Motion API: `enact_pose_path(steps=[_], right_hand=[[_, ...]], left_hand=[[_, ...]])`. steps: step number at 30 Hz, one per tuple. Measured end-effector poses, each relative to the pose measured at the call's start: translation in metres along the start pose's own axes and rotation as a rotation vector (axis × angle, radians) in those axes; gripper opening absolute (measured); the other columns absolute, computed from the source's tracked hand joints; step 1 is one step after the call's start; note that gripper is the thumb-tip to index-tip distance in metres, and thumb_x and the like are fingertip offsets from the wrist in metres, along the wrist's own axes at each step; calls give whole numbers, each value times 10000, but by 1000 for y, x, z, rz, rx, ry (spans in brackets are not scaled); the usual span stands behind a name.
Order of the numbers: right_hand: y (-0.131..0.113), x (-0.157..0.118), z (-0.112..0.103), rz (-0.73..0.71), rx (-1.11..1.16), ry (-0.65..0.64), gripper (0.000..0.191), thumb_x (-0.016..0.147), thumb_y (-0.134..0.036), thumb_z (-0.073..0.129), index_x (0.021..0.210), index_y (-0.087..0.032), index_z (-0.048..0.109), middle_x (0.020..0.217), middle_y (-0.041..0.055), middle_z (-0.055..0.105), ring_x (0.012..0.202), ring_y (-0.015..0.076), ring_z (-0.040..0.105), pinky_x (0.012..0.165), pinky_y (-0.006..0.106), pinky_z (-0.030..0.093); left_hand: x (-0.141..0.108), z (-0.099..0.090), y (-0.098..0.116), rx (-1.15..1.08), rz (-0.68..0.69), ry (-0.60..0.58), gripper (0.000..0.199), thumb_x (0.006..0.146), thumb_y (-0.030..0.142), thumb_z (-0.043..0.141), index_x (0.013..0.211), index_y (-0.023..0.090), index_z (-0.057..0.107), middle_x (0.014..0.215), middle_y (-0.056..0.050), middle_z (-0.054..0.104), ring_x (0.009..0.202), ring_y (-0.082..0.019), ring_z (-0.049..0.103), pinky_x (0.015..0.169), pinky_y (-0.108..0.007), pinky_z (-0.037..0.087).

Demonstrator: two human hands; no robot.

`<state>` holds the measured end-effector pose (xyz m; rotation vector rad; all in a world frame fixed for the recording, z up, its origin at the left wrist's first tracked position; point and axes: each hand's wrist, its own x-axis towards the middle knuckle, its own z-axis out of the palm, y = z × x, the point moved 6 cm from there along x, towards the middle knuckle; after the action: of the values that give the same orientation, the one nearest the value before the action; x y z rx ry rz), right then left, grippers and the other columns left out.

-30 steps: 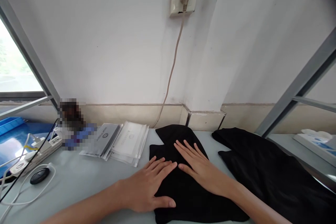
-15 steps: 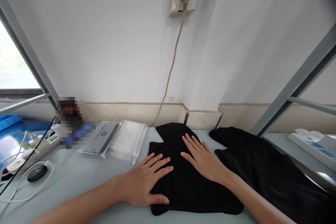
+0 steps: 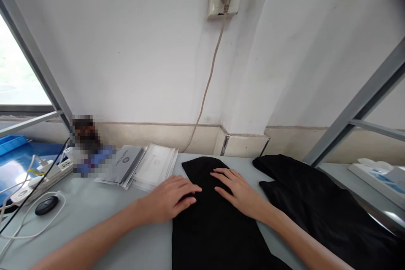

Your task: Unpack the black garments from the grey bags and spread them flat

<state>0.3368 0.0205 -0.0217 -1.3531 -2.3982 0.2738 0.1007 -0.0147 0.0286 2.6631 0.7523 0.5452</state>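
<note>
A black cloth (image 3: 221, 236) lies spread on the pale tabletop and runs off the bottom of the view. My left hand (image 3: 172, 198) rests at its upper left edge, fingers a little apart and bent, thumb over the fabric. On the cloth's upper right part lies my right hand (image 3: 240, 194), fingers spread, palm down. Neither hand grips anything. A second black cloth (image 3: 322, 206) lies rumpled to the right, beyond my right forearm.
Clear packets with grey (image 3: 126, 162) and white (image 3: 155, 166) contents lie at the back left. A power strip (image 3: 41, 183), white cables and a black disc (image 3: 47, 206) are farther left. A box (image 3: 379, 177) stands far right, behind a metal frame (image 3: 357, 105).
The black cloth under my hands now reaches lower, past the bottom edge, and its top edge sits lower. My left hand has moved up and its fingers are closer together.
</note>
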Motion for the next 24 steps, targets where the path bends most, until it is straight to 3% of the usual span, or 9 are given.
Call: enact_pose_path(steps=[4, 8, 10, 14, 19, 24], right_hand=[[-11, -1, -1, -22, 35, -42, 442, 1050, -556, 523, 1414, -334, 641, 1429, 54, 654, 1310, 293, 582, 1153, 513, 449], [-8, -1, 0, 17, 1, -16, 530, 1042, -603, 498, 1486, -326, 582, 1482, 81, 621, 1375, 314, 538, 1165, 525, 436], [-2, -2, 5, 58, -56, -28, 625, 1015, -662, 500, 1532, -312, 535, 1562, 99, 558, 1453, 334, 480, 1213, 564, 378], [7, -3, 13, 98, -106, -67, 810, 999, -741, 434, 1656, -276, 340, 1695, 130, 395, 1571, 327, 347, 1310, 607, 156], [3, -5, 12, 62, -107, -106, 873, 999, -754, 403, 1707, -295, 181, 1741, 126, 311, 1609, 332, 265, 1313, 620, 114], [1, -3, 9, 84, -91, -84, 877, 1012, -743, 373, 1717, -303, 93, 1770, 114, 237, 1611, 329, 257, 1312, 610, 127]], left_hand=[[8, -5, -20, 77, -40, 32, 388, 1130, 411, 437, 1485, 278, 522, 1480, -81, 606, 1384, -260, 552, 1175, -433, 432], [16, 10, -34, 127, -28, -52, 407, 1120, 465, 444, 1463, 268, 541, 1480, -80, 619, 1363, -265, 589, 1269, -499, 325], [20, 14, -40, 189, -56, -59, 404, 1126, 472, 411, 1415, 243, 576, 1462, -95, 624, 1347, -285, 597, 1279, -541, 290], [28, 14, -48, 274, -130, -32, 498, 1112, 537, 379, 1422, 192, 559, 1450, -149, 592, 1329, -333, 585, 1236, -547, 351], [32, 17, -52, 262, -174, -36, 662, 1051, 691, 405, 1465, 190, 528, 1449, -155, 577, 1376, -363, 533, 1279, -576, 239], [30, 22, -56, 215, -228, -45, 810, 953, 800, 499, 1483, 188, 520, 1523, -183, 485, 1405, -427, 441, 1169, -602, 377]])
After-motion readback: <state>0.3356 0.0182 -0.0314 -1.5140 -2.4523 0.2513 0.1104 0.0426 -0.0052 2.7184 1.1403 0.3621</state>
